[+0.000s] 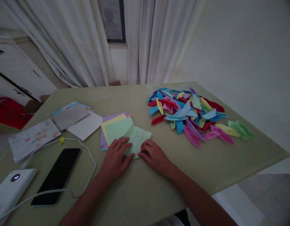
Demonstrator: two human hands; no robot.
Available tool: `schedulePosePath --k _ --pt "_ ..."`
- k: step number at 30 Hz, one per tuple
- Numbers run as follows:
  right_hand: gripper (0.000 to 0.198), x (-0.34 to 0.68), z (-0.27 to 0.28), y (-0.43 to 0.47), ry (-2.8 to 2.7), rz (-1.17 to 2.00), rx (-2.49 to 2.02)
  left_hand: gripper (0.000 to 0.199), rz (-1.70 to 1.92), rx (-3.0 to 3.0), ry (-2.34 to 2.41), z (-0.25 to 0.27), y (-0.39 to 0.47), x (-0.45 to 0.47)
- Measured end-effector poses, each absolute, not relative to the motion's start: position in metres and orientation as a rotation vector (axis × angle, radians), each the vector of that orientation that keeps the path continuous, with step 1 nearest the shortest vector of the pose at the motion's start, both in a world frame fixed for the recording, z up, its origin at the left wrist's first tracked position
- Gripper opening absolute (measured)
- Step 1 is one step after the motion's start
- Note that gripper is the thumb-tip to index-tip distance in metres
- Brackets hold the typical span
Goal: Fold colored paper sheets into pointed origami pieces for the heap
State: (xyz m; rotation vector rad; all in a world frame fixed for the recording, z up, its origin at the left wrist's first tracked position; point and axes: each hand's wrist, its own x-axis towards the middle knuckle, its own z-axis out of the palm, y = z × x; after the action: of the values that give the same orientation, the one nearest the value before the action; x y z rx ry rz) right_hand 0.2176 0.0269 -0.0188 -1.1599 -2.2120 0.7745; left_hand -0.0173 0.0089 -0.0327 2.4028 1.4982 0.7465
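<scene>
A light green sheet of paper lies on the table before me, turned at an angle and partly over a stack of coloured paper squares. My left hand holds its left side, fingers curved over the paper and thumb at the near edge. At the sheet's near right side, my right hand grips the edge between thumb and bent fingers. Green, yellow and purple squares show in the stack, with slivers of pink and blue. Part of the held sheet is hidden under my fingers.
A heap of folded coloured paper pieces covers the back right of the table. At left lie a black phone, a white power bank, a looping white cable, a printed packet and a clear sleeve.
</scene>
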Motion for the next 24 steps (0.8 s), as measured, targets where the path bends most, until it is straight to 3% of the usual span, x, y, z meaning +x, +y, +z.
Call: schedulePosePath --k 6,24 --pt "0.013 0.217 -0.019 0.027 -2.186 0.77 -1.223 0.046 0.759 2.379 1.493 -0.033 0.009 -0.017" --pt "0.015 0.22 -0.011 0.027 -2.197 0.861 -1.198 0.044 0.752 2.46 1.601 -0.026 0.001 -0.008"
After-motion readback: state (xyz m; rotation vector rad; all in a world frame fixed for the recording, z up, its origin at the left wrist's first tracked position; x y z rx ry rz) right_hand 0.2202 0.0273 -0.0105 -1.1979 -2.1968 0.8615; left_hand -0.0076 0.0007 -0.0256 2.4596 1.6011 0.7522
